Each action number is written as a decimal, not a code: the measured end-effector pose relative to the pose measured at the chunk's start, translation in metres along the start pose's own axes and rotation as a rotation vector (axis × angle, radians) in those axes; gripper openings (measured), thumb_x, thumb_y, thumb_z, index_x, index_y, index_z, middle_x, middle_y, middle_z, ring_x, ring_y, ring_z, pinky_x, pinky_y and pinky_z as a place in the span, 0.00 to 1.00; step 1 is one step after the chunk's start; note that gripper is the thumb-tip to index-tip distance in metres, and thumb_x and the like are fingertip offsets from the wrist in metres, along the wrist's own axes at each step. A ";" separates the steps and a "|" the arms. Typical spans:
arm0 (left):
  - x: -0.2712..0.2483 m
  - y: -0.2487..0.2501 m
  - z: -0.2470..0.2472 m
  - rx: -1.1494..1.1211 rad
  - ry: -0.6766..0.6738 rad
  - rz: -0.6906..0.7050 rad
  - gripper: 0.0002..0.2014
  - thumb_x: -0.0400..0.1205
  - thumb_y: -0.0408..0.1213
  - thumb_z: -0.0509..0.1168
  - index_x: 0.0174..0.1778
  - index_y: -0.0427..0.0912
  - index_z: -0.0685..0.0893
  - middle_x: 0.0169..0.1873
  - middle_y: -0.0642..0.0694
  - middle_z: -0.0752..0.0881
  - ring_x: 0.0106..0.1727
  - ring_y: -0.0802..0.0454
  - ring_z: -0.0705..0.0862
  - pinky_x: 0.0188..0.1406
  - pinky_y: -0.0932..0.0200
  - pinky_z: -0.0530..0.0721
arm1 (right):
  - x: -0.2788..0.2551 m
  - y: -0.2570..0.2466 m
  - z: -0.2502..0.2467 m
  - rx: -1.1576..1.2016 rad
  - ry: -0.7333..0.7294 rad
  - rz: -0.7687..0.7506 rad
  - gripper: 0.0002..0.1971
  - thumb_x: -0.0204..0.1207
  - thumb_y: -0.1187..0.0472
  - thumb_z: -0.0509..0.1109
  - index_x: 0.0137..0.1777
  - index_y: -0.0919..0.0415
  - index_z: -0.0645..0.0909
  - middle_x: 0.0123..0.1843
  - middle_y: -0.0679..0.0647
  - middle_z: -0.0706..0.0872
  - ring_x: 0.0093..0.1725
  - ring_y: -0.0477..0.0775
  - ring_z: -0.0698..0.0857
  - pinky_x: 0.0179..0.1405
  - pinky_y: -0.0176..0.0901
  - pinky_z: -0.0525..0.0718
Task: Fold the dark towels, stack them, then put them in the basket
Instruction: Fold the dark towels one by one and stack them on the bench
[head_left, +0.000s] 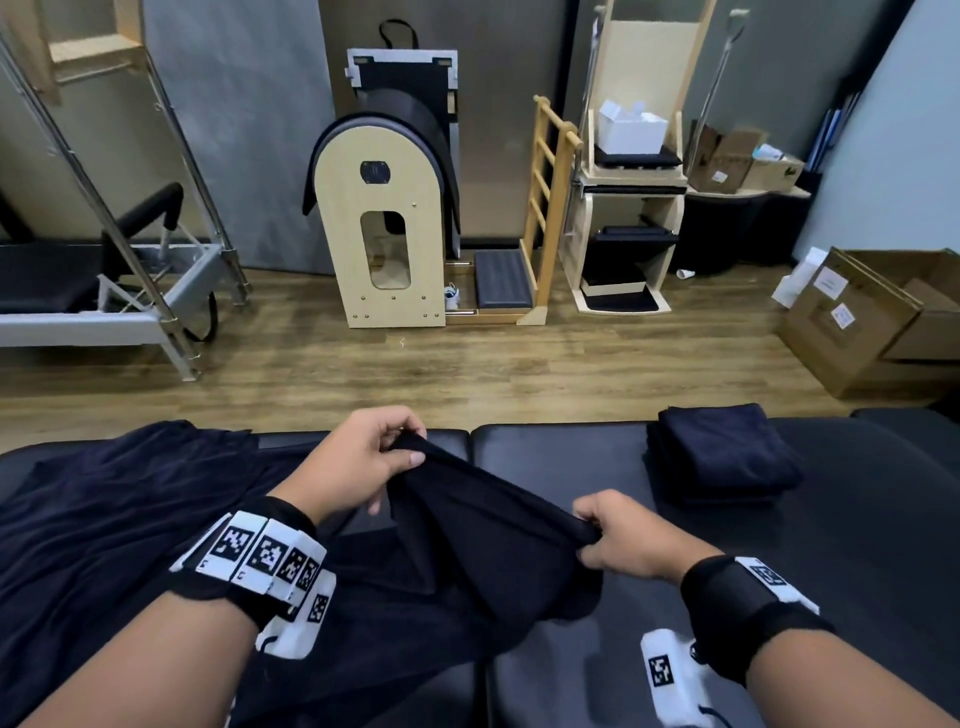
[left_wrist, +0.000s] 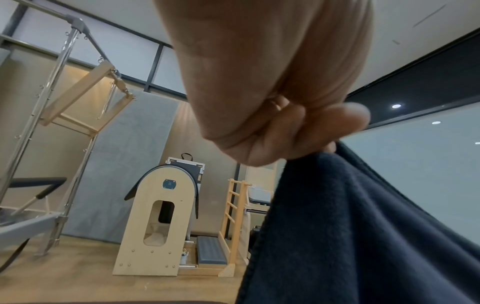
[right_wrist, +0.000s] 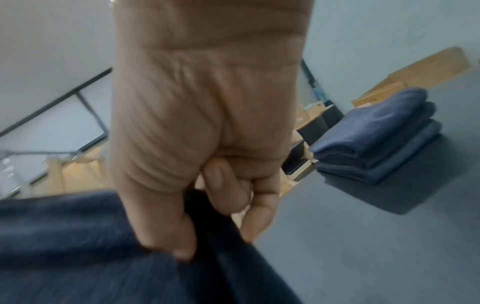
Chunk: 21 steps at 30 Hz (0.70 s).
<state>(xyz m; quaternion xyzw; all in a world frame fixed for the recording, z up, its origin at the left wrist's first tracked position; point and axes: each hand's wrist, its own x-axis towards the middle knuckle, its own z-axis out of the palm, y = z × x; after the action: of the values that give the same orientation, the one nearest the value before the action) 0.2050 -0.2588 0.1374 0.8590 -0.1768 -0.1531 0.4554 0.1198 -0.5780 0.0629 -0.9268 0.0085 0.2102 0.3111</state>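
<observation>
A dark navy towel (head_left: 483, 540) hangs stretched between my two hands above the black padded table (head_left: 857, 545). My left hand (head_left: 384, 457) pinches its far corner; the left wrist view shows the towel (left_wrist: 363, 236) dropping from the curled fingers (left_wrist: 298, 127). My right hand (head_left: 613, 535) grips the near corner, with the fingers (right_wrist: 228, 185) curled into the cloth (right_wrist: 103, 246). A stack of folded dark towels (head_left: 722, 452) lies on the table to the right and appears again as the folded stack (right_wrist: 376, 133). More unfolded dark towels (head_left: 104, 519) lie spread at the left. No basket is in view.
Beyond the table's far edge is wooden floor (head_left: 467, 364) with a wooden barrel apparatus (head_left: 384, 234), a ladder frame (head_left: 545, 208), a metal-framed bed (head_left: 104, 301) at the left and cardboard boxes (head_left: 872, 322) at the right.
</observation>
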 end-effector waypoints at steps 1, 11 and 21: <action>0.002 0.000 -0.001 0.001 0.027 -0.001 0.08 0.83 0.28 0.69 0.47 0.47 0.85 0.39 0.36 0.89 0.16 0.40 0.81 0.15 0.62 0.71 | -0.002 0.001 -0.003 0.036 -0.022 0.016 0.11 0.67 0.66 0.73 0.35 0.57 0.72 0.28 0.51 0.81 0.24 0.49 0.81 0.25 0.39 0.75; 0.018 -0.007 0.002 -0.011 0.078 -0.188 0.04 0.84 0.24 0.66 0.46 0.34 0.85 0.33 0.34 0.89 0.34 0.41 0.93 0.30 0.48 0.91 | -0.008 0.009 -0.030 -0.130 0.236 0.138 0.15 0.70 0.62 0.75 0.33 0.61 0.70 0.26 0.56 0.83 0.20 0.56 0.87 0.19 0.43 0.81; 0.026 -0.032 -0.009 0.140 -0.011 -0.272 0.08 0.85 0.25 0.65 0.47 0.38 0.88 0.35 0.34 0.92 0.34 0.44 0.93 0.39 0.44 0.93 | -0.005 0.016 -0.051 -0.317 0.097 0.172 0.22 0.64 0.53 0.82 0.33 0.56 0.68 0.31 0.52 0.81 0.19 0.55 0.83 0.19 0.43 0.77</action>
<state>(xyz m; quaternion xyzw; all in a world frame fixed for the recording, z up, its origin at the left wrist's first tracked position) 0.2378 -0.2470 0.1132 0.9039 -0.0715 -0.2054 0.3684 0.1326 -0.6212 0.0920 -0.9690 0.0696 0.1900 0.1414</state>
